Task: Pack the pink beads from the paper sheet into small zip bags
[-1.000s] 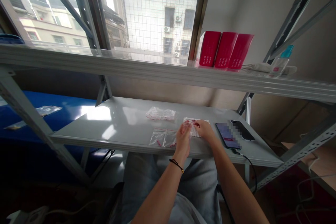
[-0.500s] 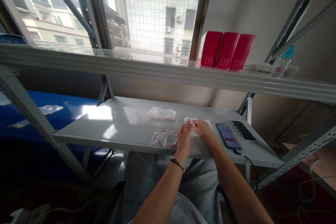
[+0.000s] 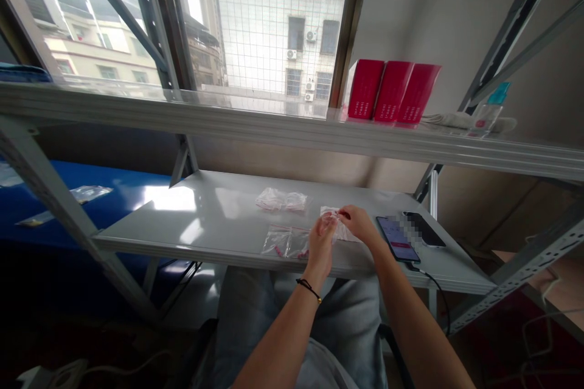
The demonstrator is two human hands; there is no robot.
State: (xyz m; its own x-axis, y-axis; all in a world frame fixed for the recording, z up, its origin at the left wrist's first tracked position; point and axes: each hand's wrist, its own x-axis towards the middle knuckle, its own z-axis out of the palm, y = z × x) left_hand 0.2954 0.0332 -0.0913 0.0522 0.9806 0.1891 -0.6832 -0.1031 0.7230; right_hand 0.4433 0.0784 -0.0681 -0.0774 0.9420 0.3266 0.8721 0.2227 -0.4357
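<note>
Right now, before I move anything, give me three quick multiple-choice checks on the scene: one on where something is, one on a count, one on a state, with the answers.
1. Where does the clear bag with pink bits lie?
A. On the lower shelf, left of the left hand and right hand
B. On the person's knee
C. On the floor

2. How many red boxes stand on the upper shelf?
A. Two
B. Three
C. Four

3. What state is the screen of the phone with the cable in?
A. Dark
B. Lit
C. Hidden, face down

Answers:
1. A, the bag rests on the shelf just left of the hands.
2. B, three boxes stand side by side.
3. B, the phone lies face up with its screen glowing.
</note>
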